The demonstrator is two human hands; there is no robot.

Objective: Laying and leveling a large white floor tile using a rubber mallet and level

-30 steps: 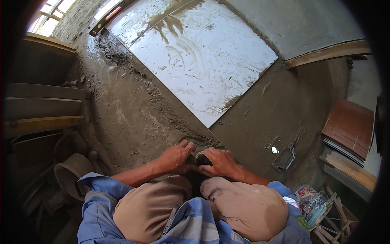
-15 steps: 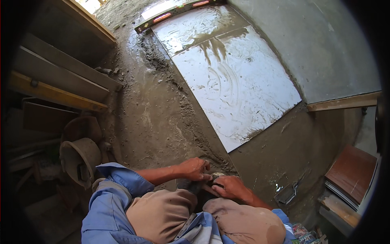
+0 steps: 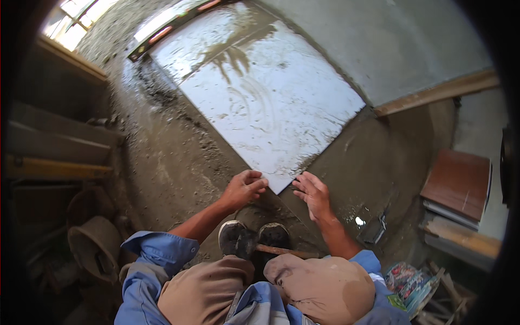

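Note:
Both my hands reach to the near corner of a large white tile (image 3: 271,114) smeared with wet mortar. My left hand (image 3: 245,190) is at the left side of that corner, its fingers loosely bent and apart, holding nothing. On the right side my right hand (image 3: 314,196) has its fingers stretched out and also holds nothing. Whether any fingertip touches the tile edge I cannot tell. Between my shoes lies a mallet with a dark head (image 3: 247,241) and a wooden handle (image 3: 287,251).
A spirit level (image 3: 172,26) lies across the far tile. Wet mortar (image 3: 168,157) spreads left of the tiles. A trowel (image 3: 375,230) rests at the right, near stacked brown tiles (image 3: 455,181). Buckets (image 3: 96,244) and boards (image 3: 59,135) stand left. A grey wall (image 3: 411,49) borders the right.
My hands have let go of the mallet, which now lies by my shoes. They have moved forward and apart to the tile's near corner. The view has turned and shifted.

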